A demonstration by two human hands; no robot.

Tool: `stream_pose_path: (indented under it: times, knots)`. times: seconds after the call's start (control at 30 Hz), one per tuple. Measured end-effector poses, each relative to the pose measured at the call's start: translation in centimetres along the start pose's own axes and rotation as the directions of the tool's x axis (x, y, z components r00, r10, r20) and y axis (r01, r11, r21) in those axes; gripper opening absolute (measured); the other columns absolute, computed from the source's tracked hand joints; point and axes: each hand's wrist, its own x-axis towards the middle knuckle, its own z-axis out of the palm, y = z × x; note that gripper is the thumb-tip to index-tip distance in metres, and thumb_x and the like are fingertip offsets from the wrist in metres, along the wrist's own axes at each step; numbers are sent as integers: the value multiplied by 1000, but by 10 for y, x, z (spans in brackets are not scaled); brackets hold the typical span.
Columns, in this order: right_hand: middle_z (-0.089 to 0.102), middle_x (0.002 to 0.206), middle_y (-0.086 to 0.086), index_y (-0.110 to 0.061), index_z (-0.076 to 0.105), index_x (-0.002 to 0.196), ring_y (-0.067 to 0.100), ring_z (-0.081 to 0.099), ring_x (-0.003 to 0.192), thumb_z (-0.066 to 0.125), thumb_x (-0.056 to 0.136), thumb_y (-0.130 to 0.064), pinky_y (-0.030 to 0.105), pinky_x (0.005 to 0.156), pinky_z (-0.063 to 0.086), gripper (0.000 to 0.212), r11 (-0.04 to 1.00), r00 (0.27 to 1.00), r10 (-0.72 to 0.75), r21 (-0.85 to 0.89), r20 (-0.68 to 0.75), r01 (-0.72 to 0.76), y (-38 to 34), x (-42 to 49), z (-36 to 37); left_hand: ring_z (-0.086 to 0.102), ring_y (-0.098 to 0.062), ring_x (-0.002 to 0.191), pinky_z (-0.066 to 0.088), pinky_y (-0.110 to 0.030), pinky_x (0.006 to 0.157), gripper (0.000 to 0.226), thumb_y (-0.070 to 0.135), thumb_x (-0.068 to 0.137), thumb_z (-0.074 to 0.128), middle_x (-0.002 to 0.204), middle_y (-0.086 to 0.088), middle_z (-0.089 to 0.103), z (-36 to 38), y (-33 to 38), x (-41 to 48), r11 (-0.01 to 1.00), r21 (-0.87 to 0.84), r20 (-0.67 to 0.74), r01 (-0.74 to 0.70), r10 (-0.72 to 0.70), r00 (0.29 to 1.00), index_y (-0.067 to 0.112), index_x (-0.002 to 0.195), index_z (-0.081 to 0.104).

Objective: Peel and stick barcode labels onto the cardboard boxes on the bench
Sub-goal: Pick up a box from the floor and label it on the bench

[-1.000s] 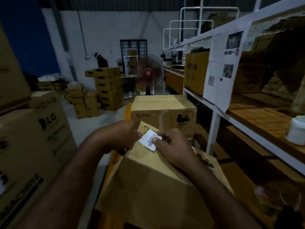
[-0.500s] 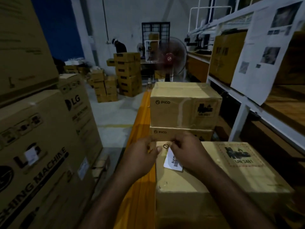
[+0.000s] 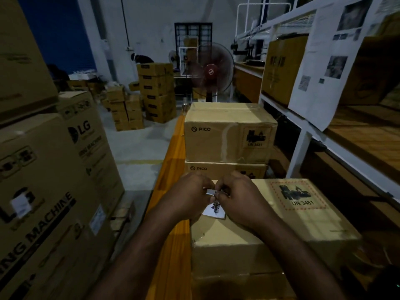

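At six o'clock, over the nearest cardboard box [image 3: 270, 241], I have my left hand [image 3: 190, 195] and right hand [image 3: 240, 200] pinched together on a barcode label [image 3: 215, 210], apparently mid-peel, nothing stuck yet, the PICO boxes [image 3: 227, 137] at twelve seemingly unlabelled.

Two bare forearms [image 3: 138, 252], no sleeves.

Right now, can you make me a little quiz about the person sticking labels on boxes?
1. True or false: both hands hold the barcode label.
2. What brand name is printed on the stacked boxes behind the hands? A) PICO B) SONY C) DELL
3. Fill in: the big box on the left says LG and ____ MACHINE.

Key: 1 true, the left hand and right hand pinch its top edge. 2 A. 3 the word is cut off, probably WASHING.
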Motion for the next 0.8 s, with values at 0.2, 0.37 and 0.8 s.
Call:
stream_pose_path:
  times: [0.2,0.37,0.8]
  knots:
    - [54,104,-3,-24,69,98,15,46,101,63,91,-30,33,82,46,12,998,999,22,-61,-25,-24,-2,-4,1,57,-10,93,48,-29,78,7,24,90,69,100,7,64,3,3,1,999,-31,-105,17,-20,994,22,87,75]
    - [51,100,-4,-25,67,90,14,45,100,62,90,-29,34,79,49,7,999,1000,25,-25,-10,-25,-4,-5,-2,58,-8,89,46,-25,72,10,19,91,66,93,10,64,7,-4,-2,988,-155,-83,-16,3,997,25,83,67]
    - [60,81,-10,-26,63,82,11,55,86,64,87,-24,31,67,49,6,989,999,28,146,18,-31,-4,-8,-9,56,-2,111,47,-16,86,10,18,92,67,129,15,55,7,-13,-12,921,-383,49,67,-52,997,21,100,71]
